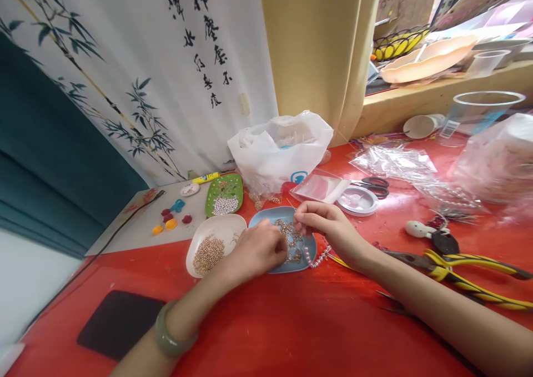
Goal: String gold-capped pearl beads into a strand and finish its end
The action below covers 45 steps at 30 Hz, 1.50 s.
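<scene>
My left hand [261,247], with a green bangle [171,332] on its wrist, is over the left part of a blue tray [258,216]. Its fingers are curled closed, and whatever they hold is hidden. Over the tray's right side, my right hand [320,221] has thumb and fingers pinched together on something too fine to make out. Small metallic pieces [291,235] lie in the blue tray between the hands. A strand of pearly beads [318,259] loops over the tray's right edge, below my right hand; whether it is attached to what that hand pinches, I cannot tell.
Left of the blue tray are a cream dish [194,249] of gold beads and a green tray [211,191] with white beads. Pliers [441,266], scissors [377,185] and a white lid [357,200] lie right. A plastic bag [278,149] stands behind; a black flat object [119,321] lies front left.
</scene>
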Motion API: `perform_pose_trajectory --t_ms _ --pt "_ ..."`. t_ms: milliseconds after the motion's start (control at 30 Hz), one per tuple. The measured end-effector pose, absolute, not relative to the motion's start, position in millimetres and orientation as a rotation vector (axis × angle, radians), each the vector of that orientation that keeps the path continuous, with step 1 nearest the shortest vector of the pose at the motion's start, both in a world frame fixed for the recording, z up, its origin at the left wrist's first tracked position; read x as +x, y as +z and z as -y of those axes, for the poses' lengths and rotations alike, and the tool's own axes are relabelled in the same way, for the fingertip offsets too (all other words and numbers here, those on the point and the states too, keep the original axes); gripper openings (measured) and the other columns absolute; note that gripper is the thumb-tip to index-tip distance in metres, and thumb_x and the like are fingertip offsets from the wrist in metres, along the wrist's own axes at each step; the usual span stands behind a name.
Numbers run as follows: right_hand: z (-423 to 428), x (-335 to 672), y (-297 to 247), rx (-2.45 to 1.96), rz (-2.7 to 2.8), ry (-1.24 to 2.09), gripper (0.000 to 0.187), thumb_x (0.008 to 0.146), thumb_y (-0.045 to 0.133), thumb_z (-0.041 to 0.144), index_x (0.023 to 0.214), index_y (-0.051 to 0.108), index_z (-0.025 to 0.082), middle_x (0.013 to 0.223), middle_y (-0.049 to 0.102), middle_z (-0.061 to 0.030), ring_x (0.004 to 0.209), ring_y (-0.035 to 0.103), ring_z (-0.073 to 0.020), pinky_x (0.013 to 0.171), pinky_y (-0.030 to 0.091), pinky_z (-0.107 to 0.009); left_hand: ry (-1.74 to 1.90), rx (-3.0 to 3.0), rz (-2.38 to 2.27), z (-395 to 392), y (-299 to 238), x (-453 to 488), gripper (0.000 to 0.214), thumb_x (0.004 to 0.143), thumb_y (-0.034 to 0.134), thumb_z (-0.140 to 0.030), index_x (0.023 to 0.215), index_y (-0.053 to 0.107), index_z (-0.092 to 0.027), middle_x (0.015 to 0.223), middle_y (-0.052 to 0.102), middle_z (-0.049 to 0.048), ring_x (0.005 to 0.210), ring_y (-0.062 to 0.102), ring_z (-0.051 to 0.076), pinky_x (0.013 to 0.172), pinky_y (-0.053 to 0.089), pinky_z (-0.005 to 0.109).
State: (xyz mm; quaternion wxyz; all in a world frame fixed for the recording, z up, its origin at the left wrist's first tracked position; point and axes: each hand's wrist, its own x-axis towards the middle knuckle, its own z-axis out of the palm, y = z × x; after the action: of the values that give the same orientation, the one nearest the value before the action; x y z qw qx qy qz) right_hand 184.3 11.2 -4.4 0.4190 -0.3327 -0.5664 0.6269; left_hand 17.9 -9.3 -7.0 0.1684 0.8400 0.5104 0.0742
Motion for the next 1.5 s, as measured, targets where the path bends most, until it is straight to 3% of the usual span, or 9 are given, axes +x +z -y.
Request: perform_pose_trajectory --t_ms 300,500,1500 --pt "-10 184 -5 -0.854 1.423 1.625 0.014 0.072 0.055 0.028 0.063 0.054 0.017 0.060 0.056 0.0004 0.057 0.050 -0.0095 0.056 0.039 -0.023 0.872 1.356 -1.215 -8 -10 11 0.013 0.064 0.063 -0.023 0.071 0.057 -0.013 0.068 0.055 0.0005 0.061 0.049 0.009 0.057 0.039 0.022" --pt "-4 179 -8 -0.861 1.475 1.637 0.016 0.071 0.054 0.029 0.060 0.053 0.017 0.057 0.054 0.0008 0.055 0.050 -0.0105 0.056 0.040 -0.025 1.037 0.932 -0.972 -10 -12 11 0.019 0.059 0.070 -0.016 0.074 0.060 -0.012 0.074 0.055 0.0003 0.064 0.051 0.007 0.060 0.043 0.019" --pt "-1 174 -11 -0.873 1.527 1.638 0.014 0.069 0.053 0.026 0.058 0.051 0.017 0.057 0.051 0.0015 0.056 0.049 -0.0110 0.059 0.040 -0.026 0.986 0.834 -0.884 -8 -14 13 0.017 0.064 0.069 -0.022 0.074 0.059 -0.012 0.068 0.054 -0.0013 0.060 0.051 0.005 0.057 0.045 0.015"
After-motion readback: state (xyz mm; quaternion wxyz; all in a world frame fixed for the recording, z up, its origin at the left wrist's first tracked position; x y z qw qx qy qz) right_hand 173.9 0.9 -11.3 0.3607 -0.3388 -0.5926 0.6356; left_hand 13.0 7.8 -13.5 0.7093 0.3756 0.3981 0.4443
